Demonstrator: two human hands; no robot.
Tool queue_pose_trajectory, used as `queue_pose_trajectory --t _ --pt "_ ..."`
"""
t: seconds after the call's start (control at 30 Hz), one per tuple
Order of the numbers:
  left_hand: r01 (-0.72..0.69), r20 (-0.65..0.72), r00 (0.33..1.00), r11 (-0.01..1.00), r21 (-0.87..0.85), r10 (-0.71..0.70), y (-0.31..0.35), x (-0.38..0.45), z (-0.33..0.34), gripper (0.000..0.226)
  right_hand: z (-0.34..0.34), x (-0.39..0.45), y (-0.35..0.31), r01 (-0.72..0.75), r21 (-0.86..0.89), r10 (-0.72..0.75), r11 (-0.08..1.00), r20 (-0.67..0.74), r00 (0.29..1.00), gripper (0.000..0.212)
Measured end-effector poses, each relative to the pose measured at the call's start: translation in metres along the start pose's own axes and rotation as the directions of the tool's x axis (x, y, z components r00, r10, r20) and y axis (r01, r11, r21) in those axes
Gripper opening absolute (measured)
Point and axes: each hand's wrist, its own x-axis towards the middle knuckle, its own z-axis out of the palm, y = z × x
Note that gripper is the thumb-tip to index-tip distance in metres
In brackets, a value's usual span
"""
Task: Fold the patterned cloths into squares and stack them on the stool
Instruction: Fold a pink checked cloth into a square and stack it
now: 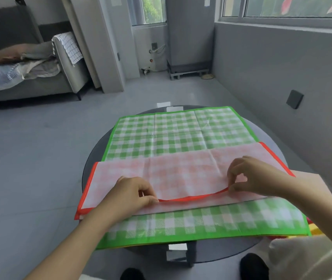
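Up close, two patterned cloths lie on a round dark bench (92,158). One green checked cloth (181,134) with a green border is spread flat and covers most of the top, its near edge hanging just past the bench rim. One pale red checked cloth (173,172) with an orange-red border lies across it as a wide band folded over on itself, reaching from the left rim to the right.

Both hands work on the near hem of the red cloth. The left hand (134,195) pinches that hem between thumb and fingertips, on the left half of the band. The right hand (248,174) pinches the same hem farther right and holds it slightly higher, so the border sags in a shallow curve between the two hands.

At the near right corner, bits of yellow and red fabric (316,232) peek from under the green cloth; what they belong to cannot be told.
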Motion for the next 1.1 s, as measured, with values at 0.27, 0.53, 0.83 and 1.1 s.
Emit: queue_pose_trajectory --t 0.27,0.53,0.83,1.1 --pt "0.032 0.078 0.997 0.988 -0.148 -0.020 -0.001 -0.006 0.005 0.010 0.009 -0.007 0.003 0.007 0.061 -0.009 0.998 0.021 1.000 0.013" --pt "0.079 0.163 0.985 0.987 -0.143 -0.055 0.001 -0.005 0.004 0.017 0.013 -0.008 0.004 -0.021 0.100 0.015 0.995 0.058 0.998 0.019" --pt "0.078 0.219 0.973 0.996 -0.043 -0.066 0.007 0.004 0.002 0.020 0.015 -0.009 0.001 -0.050 0.110 0.041 0.993 0.079 0.996 0.022" --pt "-0.102 -0.050 0.993 0.991 0.087 0.106 0.037 0.048 0.027 0.019 0.013 -0.010 0.000 -0.042 0.099 0.035 0.994 0.076 0.996 0.021"
